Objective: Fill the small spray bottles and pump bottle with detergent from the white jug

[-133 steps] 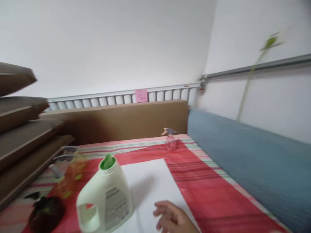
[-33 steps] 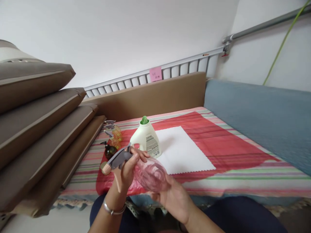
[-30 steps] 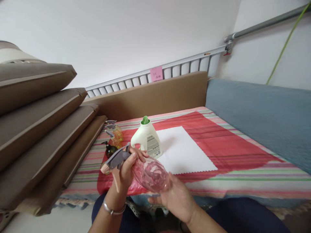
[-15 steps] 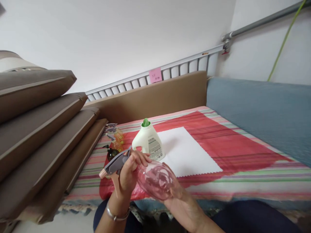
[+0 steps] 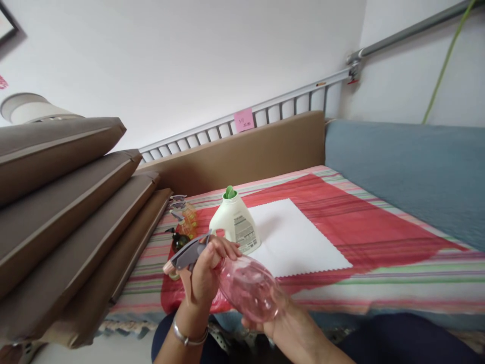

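Observation:
A see-through pink spray bottle (image 5: 246,285) with a grey and peach trigger head lies tilted in the air between my hands, the head toward the left. My left hand (image 5: 210,268), with a silver bangle at its wrist, is closed around the neck just below the trigger. My right hand (image 5: 288,318) is wrapped about the bottle's base from the right. Just behind them stands a pale green detergent jug (image 5: 237,222) with its green spout showing at the open mouth. It is on or against a white scalloped sheet (image 5: 295,242).
A red plastic sheet (image 5: 371,227) covers part of a striped cloth. Several orange spray bottles (image 5: 187,222) and a dark pump bottle (image 5: 180,241) stand at the left. Brown folded cushions (image 5: 79,222) rise further left. A blue padded side (image 5: 405,172) bounds the right.
The pink bottle has turned slightly in my hands, and my right hand has shifted its hold at the base. The view has moved a little to the left.

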A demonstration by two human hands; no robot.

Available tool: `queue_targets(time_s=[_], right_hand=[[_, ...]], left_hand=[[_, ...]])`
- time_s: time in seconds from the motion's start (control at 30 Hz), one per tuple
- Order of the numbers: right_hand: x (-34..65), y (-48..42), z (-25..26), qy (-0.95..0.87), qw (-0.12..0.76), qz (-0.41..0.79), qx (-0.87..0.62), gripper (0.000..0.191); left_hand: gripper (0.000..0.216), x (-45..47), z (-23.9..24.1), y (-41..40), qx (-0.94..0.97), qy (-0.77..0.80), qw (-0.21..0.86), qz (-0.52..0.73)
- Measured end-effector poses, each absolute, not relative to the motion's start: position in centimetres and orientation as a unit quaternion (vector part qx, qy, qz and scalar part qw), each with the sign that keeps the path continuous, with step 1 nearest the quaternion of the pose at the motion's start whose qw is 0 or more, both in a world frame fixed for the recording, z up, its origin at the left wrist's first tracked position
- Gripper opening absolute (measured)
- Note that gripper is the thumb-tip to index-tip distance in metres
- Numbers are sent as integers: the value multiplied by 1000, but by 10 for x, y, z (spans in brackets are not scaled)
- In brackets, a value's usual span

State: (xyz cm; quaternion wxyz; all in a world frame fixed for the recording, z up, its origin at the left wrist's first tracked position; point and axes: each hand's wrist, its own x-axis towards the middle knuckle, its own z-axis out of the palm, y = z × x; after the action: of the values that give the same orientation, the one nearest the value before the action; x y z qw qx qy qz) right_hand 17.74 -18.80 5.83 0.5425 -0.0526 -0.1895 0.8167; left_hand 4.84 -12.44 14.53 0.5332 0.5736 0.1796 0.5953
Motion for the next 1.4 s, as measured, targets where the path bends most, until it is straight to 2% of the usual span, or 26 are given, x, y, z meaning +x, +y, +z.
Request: queue_targets(time_s=[0.07, 0.1, 0.23, 0.3, 0.37, 0.53, 0.6, 0.9, 0.97, 1.07, 1.2, 1.3, 1.4], right_hand=[[176, -188, 64, -197, 601, 773, -42, 64], [175, -187, 65, -188, 608, 771, -36, 65], [173, -185, 62, -131, 507, 850, -64, 59], [173, -186, 60, -142, 531, 833, -64, 49], [173, -187, 60, -157, 577, 801, -36, 53], [172, -188, 55, -156, 536, 828, -54, 48], [173, -186, 49, -145, 550, 819, -74, 49], [176, -180, 35, -55, 539, 832, -122, 29], [177, -180, 35, -50, 533, 835, -125, 24], [177, -180, 33, -55, 525, 840, -126, 26], [177, -179, 28, -70, 533, 835, -121, 32], [178, -179, 26, -71, 519, 843, -121, 33], [178, -180, 23, -75, 514, 844, -132, 34]], left_hand=[[30, 48, 149, -125, 564, 184, 534, 603], [30, 48, 150, -125, 561, 187, 534, 604], [31, 45, 151, -126, 574, 193, 531, 593], [32, 44, 151, -127, 569, 187, 539, 592], [31, 43, 151, -127, 555, 181, 548, 599], [30, 45, 151, -127, 560, 176, 544, 600], [32, 43, 154, -127, 563, 189, 534, 601], [25, 25, 168, -128, 624, 226, 383, 643], [24, 24, 165, -128, 654, 258, 371, 607], [21, 22, 162, -128, 683, 279, 387, 554], [28, 18, 168, -125, 650, 255, 420, 579], [24, 17, 171, -124, 659, 291, 415, 556], [28, 18, 171, -126, 619, 318, 403, 594]])
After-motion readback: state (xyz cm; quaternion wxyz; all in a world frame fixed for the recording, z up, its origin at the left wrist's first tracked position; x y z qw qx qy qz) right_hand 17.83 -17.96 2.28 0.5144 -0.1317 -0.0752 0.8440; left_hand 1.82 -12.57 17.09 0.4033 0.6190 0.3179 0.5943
